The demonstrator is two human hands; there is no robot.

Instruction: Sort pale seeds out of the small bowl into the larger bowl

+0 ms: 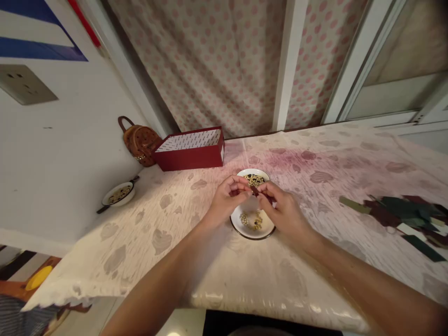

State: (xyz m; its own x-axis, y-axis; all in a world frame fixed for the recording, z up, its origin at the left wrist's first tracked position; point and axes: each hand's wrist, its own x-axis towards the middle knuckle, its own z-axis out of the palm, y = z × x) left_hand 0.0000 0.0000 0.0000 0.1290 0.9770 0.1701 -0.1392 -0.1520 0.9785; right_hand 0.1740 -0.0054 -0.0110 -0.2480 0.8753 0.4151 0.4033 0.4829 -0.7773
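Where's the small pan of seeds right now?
In the head view, the small white enamel pan sits at the left of the table beside the wall, left of the person's left hand and nearer the camera than the red box.

Warm even light, soft shadows; glare on tablecloth (266,301); edges bowed.

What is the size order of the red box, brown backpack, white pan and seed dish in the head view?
Red box, then brown backpack. Seed dish and white pan come last; the dish sits nearer the camera, so their order is unsure.
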